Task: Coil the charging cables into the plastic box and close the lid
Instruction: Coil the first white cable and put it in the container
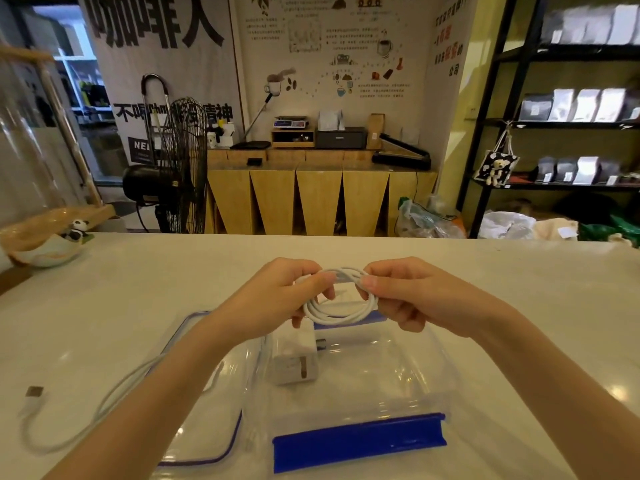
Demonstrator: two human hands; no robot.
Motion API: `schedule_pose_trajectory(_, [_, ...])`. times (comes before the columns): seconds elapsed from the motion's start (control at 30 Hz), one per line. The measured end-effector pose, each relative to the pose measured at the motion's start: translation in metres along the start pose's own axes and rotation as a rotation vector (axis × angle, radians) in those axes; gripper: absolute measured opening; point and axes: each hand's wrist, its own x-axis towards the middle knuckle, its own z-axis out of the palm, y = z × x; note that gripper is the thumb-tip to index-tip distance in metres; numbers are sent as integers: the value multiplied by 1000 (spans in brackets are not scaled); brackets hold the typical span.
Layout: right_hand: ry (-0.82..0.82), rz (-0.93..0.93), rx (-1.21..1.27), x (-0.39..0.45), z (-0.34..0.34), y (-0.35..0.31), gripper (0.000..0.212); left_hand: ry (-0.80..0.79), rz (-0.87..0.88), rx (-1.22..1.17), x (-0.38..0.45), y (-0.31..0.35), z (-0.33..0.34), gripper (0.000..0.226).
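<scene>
My left hand (291, 292) and my right hand (412, 292) both pinch a coiled white cable (341, 311), held in the air above the far edge of the clear plastic box (426, 372). The box has blue clip handles (358, 441) and holds a white charger plug (298, 365). The clear lid with a blue seal (207, 441) lies flat to the left of the box, partly under my left forearm. A second white cable (114, 393) trails loose over the table to the left, with its USB plug (34, 391) at the end.
The white table (519, 289) stretches wide on both sides. A bowl with a small panda figure (74, 230) sits at the far left edge. Beyond the table stand a floor fan, a wooden counter and black shelves.
</scene>
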Motion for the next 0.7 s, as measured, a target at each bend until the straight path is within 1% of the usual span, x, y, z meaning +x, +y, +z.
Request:
schedule_pose_trajectory(0.07, [-11, -12, -28, -1, 1, -2, 29, -41, 5, 21, 0, -1, -4, 26])
schedule_pose_trajectory(0.17, [-46, -33, -86, -6, 2, -8, 24, -106, 5, 39, -1, 2, -10, 24])
schedule_pose_trajectory(0.27, [-40, -46, -157, -9, 3, -14, 23, -138, -29, -20, -2, 4, -13, 23])
schedule_pose_trajectory(0.43, [69, -17, -127, -3, 0, -9, 26, 12, -120, -225, 1, 7, -8, 18])
schedule_pose_trajectory(0.57, [218, -28, -137, 5, 3, -2, 33, 57, -202, -390, 3, 11, -3, 14])
schedule_pose_trajectory(0.63, [250, 11, -156, 7, 0, -1, 31, 74, -196, -367, 5, 8, 1, 13])
schedule_pose_trajectory(0.7, [226, 94, -188, 5, -6, 0, 29, 93, -155, -239, 7, 0, 5, 15])
